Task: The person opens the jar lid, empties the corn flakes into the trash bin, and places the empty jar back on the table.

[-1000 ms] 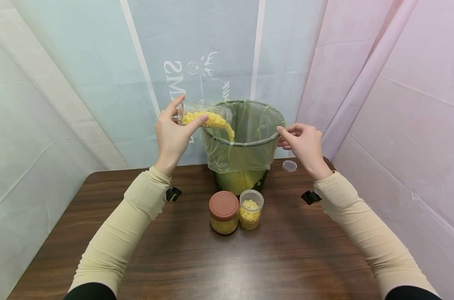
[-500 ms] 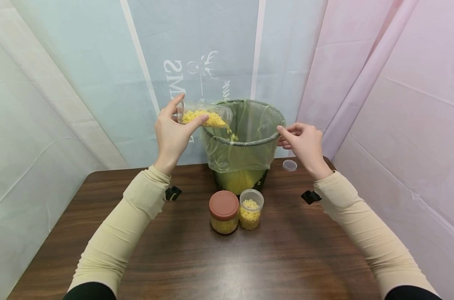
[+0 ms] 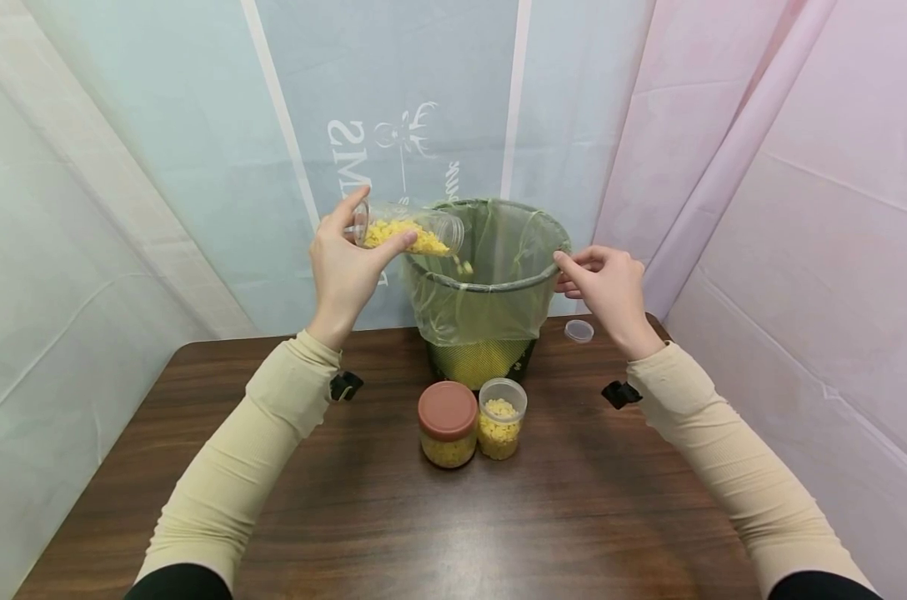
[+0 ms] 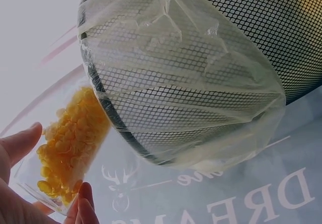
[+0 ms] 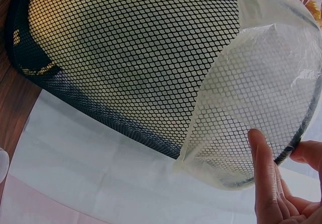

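Observation:
My left hand (image 3: 346, 275) holds a clear jar (image 3: 449, 227) tipped nearly on its side. Its mouth is over the left part of a black mesh waste bin (image 3: 478, 363). Yellow flakes (image 4: 75, 138) lie along the jar's lower side, and a few are falling from its mouth into the bin. A thin greenish bin liner (image 3: 491, 315) is folded over the rim. At the bin's right side, my right hand (image 3: 606, 287) pinches the lined rim between thumb and fingers, with some fingers along the outside in the right wrist view. Yellow shows through the lower mesh.
In front of the bin stand a jar with a reddish lid (image 3: 448, 412) and a lidless clear tub (image 3: 502, 421) of yellow pieces. A small clear lid (image 3: 578, 332) lies on the brown table (image 3: 453, 533), right of the bin. Cloth hangs behind and at both sides.
The stream of yellow flakes has thinned to a few falling pieces, and the jar holds somewhat less. Both hands have stayed almost in place.

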`<state>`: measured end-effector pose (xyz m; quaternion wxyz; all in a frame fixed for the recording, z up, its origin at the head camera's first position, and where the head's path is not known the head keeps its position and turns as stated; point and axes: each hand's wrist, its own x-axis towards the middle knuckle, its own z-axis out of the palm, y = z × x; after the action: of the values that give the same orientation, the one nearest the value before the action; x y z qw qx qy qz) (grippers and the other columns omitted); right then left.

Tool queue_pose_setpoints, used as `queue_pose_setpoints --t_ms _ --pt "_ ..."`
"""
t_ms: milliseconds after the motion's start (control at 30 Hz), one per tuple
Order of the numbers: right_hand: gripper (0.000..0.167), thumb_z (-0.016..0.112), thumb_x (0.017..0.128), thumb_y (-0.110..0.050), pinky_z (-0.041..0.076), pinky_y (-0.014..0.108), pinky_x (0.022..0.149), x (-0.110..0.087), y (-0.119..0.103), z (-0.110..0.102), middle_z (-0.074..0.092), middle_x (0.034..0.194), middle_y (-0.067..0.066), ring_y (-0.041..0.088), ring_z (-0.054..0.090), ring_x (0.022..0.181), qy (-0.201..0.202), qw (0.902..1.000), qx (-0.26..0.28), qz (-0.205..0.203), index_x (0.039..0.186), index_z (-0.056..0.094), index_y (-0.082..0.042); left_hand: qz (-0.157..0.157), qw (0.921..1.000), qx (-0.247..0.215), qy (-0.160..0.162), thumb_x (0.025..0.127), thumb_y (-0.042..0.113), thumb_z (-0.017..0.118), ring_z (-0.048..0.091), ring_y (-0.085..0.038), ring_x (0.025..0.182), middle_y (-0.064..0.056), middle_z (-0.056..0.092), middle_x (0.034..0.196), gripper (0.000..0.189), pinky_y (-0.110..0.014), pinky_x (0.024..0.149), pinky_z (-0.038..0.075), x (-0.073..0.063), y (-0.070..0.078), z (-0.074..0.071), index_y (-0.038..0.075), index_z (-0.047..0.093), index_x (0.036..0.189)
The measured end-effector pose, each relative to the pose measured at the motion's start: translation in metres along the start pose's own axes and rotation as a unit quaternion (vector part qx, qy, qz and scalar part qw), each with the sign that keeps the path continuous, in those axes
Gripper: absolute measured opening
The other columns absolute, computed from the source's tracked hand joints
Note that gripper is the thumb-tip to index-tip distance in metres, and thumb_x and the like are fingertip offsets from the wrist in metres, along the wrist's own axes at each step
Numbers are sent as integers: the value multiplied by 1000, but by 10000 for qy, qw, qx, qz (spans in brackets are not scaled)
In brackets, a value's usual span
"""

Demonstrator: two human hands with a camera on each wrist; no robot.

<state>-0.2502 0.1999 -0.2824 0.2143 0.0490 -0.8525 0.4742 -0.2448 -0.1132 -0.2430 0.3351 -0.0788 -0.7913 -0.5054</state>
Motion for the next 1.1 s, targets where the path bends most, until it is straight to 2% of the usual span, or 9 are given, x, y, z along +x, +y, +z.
queue_pose_setpoints --t_ms 200,400,967,1100 --pt "46 64 84 -52 55 22 58 0 -1 0 73 77 9 13 70 63 -1 10000 5 14 89 70 -7 81 10000 55 -9 64 40 86 49 -15 81 -8 59 102 77 -24 70 40 0 1 -1 26 56 133" --pt "50 63 82 -57 56 22 59 0 -1 -1 73 77 9 10 70 62 -13 10000 8 10 89 70 -8 210 9998 21 -9 64 36 87 49 -17 80 -11 62 106 77 -26 69 39 -1 2 0 23 56 133" --pt "49 63 83 -55 56 22 59 -1 -1 -1 73 78 10 12 71 64 -61 10000 66 33 90 70 -6 249 9997 5 -80 64 34 88 55 -22 84 -10 61 109 77 -28 71 41 -3 5 0 26 55 133" --pt "44 64 85 -49 56 22 59 -1 -2 -1 73 77 10 13 71 64 -49 9999 77 44 90 70 -6 251 9997 -13 -64 64 32 88 53 -21 85 -10 61 108 77 -27 71 40 -3 5 0 26 55 133"
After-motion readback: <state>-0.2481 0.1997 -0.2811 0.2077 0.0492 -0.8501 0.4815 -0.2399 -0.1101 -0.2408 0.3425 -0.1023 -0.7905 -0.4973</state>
